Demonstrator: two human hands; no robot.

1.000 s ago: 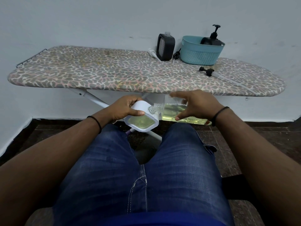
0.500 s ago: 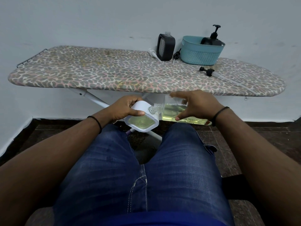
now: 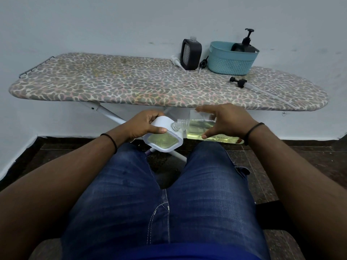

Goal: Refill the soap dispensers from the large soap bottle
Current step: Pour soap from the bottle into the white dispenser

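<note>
Head view: left hand [image 3: 143, 124] grips white dispenser [image 3: 163, 136], right hand [image 3: 223, 120] grips tilted soap bottle [image 3: 199, 128], below ironing board [image 3: 131, 85] edge.

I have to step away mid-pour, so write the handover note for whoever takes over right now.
Left hand grips the white dispenser, tilted, partly filled with yellow soap.
Right hand holds the large soap bottle on its side, neck at the dispenser's opening, above the lap.
On the ironing board: a black dispenser standing with no pump on, a basket holding another black dispenser with its pump on, and loose pumps lying about.
Done: white one under way.
Left: finish it, fit a pump, then check the black ones; their levels cannot be seen.
</note>
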